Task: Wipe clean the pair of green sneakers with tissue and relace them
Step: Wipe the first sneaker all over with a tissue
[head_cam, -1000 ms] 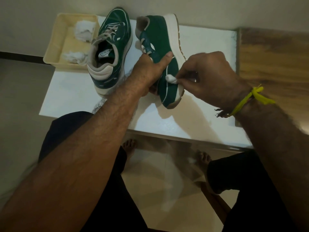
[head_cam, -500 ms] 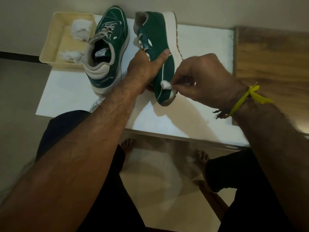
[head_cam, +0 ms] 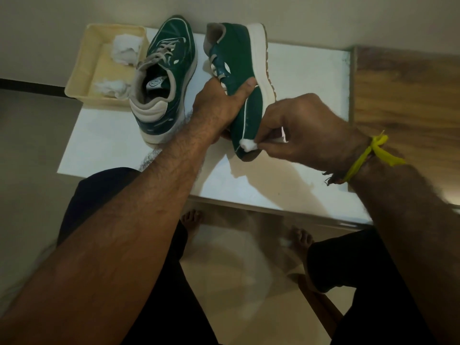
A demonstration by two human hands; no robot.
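Table: a white table top (head_cam: 298,185) seen from above, its far edge against a pale wall, its near edge just above the person's knees.
Open room: bare white surface runs along the near edge and across the right half up to the right edge; a strip also lies free at the near left corner. Wooden flooring (head_cam: 408,95) shows past the right edge.
Tray: a cream tray (head_cam: 82,68) sits on the far left corner, overhanging the left edge, with two crumpled tissues (head_cam: 124,51) inside.
Laced sneaker: a green sneaker (head_cam: 164,80) stands upright on its sole just right of the tray, touching it. Its long axis runs near to far, toe toward the wall, heel toward the person; pale laces are threaded.
Held sneaker: the second green sneaker (head_cam: 245,105) is tipped on its side near the middle of the table, white sole facing right. Its long axis also runs near to far, one end low by the right hand, the other raised toward the wall. Whether it touches the table I cannot tell.
Left hand: the left hand (head_cam: 221,105) grips the held sneaker at its middle, thumb lying across the green upper, fingers hidden behind.
Right hand: the right hand (head_cam: 306,130) has its fingers curled, pinching a small white tissue wad (head_cam: 249,145) against the sneaker's near end. A yellow band (head_cam: 366,155) circles that wrist.
Below the table: bare feet (head_cam: 300,240) on a pale floor.
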